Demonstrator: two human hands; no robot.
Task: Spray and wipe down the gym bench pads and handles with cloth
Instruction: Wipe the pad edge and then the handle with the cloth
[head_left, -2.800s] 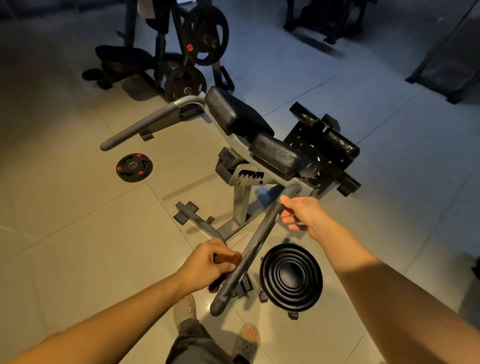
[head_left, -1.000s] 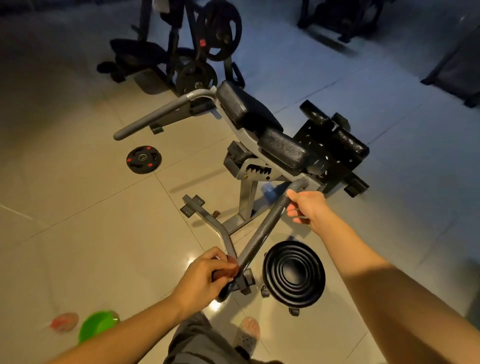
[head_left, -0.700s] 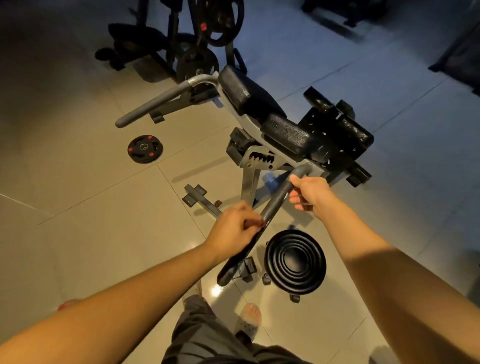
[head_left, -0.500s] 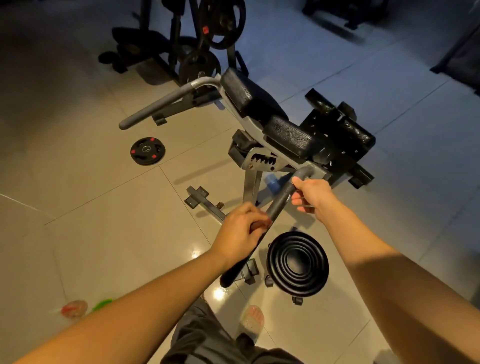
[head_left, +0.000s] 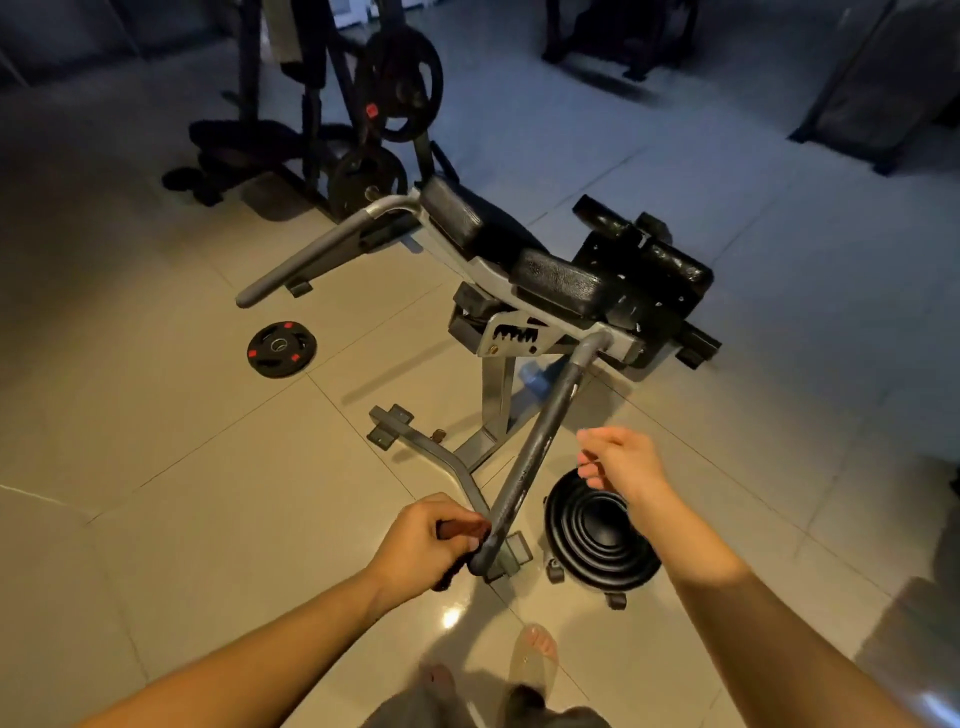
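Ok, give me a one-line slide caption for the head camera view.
Left hand grips a dark cloth at the near end of the bench handle; right hand hovers beside the bar, empty.

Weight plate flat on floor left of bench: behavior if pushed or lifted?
The weight plate lies flat, so a push likely slides it, no rolling. Looks solid: probably heavy for its size. Glossy floor may ease sliding.

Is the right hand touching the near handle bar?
Apart. Head view shows bare floor between the right hand and the near handle bar.
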